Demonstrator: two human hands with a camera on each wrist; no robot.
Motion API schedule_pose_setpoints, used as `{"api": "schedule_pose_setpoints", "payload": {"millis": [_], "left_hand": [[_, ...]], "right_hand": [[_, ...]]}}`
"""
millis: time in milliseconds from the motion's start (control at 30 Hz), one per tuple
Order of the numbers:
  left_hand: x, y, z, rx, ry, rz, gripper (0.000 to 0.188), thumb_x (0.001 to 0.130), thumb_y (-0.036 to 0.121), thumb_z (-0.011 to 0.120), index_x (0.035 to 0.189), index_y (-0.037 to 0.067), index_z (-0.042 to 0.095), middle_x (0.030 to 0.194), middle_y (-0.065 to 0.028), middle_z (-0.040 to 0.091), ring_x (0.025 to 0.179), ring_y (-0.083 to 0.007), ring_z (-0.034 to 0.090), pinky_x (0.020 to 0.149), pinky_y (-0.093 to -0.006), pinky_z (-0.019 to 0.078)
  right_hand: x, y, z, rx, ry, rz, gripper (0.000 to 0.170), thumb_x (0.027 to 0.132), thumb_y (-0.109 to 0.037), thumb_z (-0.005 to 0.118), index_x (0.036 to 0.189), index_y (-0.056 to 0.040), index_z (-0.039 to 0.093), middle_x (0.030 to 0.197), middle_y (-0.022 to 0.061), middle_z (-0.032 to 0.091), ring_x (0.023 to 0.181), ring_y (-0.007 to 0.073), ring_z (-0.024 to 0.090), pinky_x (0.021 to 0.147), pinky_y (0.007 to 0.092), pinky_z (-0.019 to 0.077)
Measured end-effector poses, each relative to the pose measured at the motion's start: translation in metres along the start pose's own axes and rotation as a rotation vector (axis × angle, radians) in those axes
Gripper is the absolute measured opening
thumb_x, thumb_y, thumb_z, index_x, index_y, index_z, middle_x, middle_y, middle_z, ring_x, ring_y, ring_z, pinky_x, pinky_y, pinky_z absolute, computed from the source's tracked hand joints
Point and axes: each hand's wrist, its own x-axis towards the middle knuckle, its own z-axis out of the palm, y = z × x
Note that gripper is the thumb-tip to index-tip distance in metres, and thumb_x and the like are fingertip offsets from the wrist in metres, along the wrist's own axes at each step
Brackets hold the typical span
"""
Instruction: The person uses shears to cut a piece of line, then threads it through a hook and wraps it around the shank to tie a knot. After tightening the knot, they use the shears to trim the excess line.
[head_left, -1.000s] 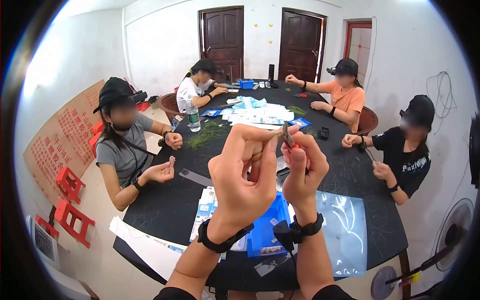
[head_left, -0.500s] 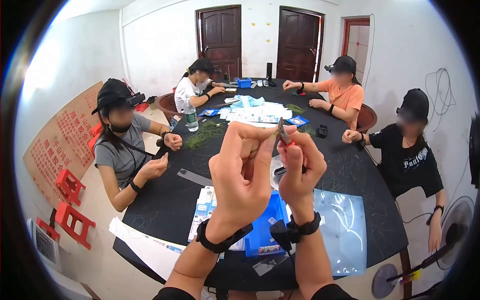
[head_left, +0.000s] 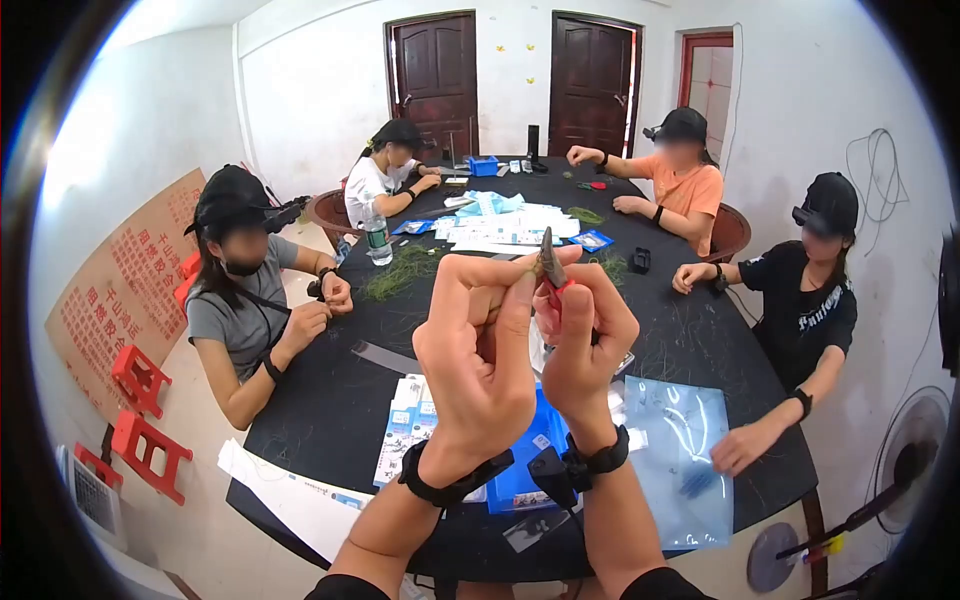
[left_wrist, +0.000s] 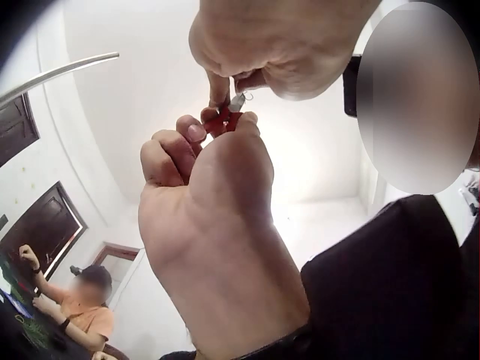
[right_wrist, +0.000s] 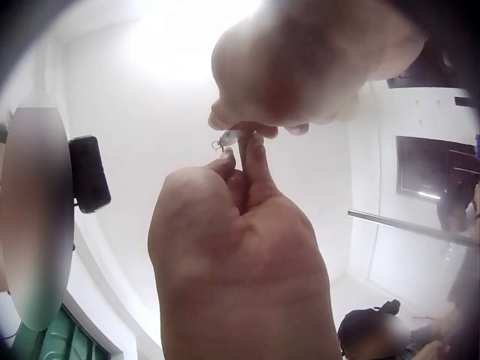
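My right hand (head_left: 585, 335) grips small red-handled pliers (head_left: 551, 262), their metal nose pointing up. Close against it, my left hand (head_left: 475, 365) pinches a tiny piece with thumb and forefinger at the nose of the pliers. In the left wrist view a thin curved wire hook (left_wrist: 249, 97) sticks out beside the metal tip, with the red handles below it. The right wrist view also has the hook (right_wrist: 218, 145), right by the left fingertips. Both hands are raised above the table, and the fingers hide most of the piece.
Below my hands, a blue tray (head_left: 510, 490) stands on the black table (head_left: 700, 330), between printed cards (head_left: 405, 420) and a translucent blue sheet (head_left: 680, 440). Green line tangles (head_left: 400, 272), a water bottle (head_left: 377, 235) and papers lie farther off. Several people sit around; one hand (head_left: 745, 445) reaches over the sheet.
Both my hands have drifted slightly left in the head view, still together at the pliers. The person at right lowered an arm, then brought that hand over the blue sheet.
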Motion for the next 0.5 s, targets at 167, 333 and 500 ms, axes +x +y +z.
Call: {"api": "schedule_pose_setpoints", "payload": {"millis": [167, 333, 500], "left_hand": [[0.000, -0.002, -0.002, -0.043, 0.010, -0.028, 0.006, 0.108, 0.002, 0.052, 0.108, -0.004, 0.052, 0.109, -0.0239, 0.077, 0.092, -0.0094, 0.071, 0.078, -0.0200, 0.0547], [0.003, -0.006, -0.005, -0.046, -0.010, -0.050, 0.005, 0.107, 0.000, 0.054, 0.109, -0.005, 0.053, 0.109, -0.0251, 0.076, 0.101, -0.0137, 0.072, 0.087, -0.0236, 0.0565], [0.006, -0.002, -0.008, -0.082, -0.048, -0.091, 0.005, 0.106, -0.001, 0.055, 0.108, -0.005, 0.053, 0.104, -0.0226, 0.077, 0.102, -0.0141, 0.072, 0.088, -0.0244, 0.0563]], "right_hand": [[0.005, 0.003, -0.006, -0.001, -0.076, -0.004, 0.042, 0.111, -0.036, 0.053, 0.100, 0.0031, 0.066, 0.076, -0.0017, 0.060, 0.062, 0.0007, 0.045, 0.054, 0.0188, 0.0309], [0.011, 0.003, -0.031, 0.153, -0.185, 0.207, 0.023, 0.104, -0.022, 0.066, 0.106, 0.0011, 0.066, 0.086, -0.0021, 0.061, 0.074, 0.0034, 0.050, 0.067, 0.0193, 0.0390], [0.018, -0.007, -0.030, 0.206, -0.050, 0.191, 0.025, 0.094, -0.009, 0.077, 0.115, 0.0002, 0.068, 0.091, -0.0030, 0.058, 0.079, 0.0038, 0.051, 0.069, 0.0188, 0.0399]]}}
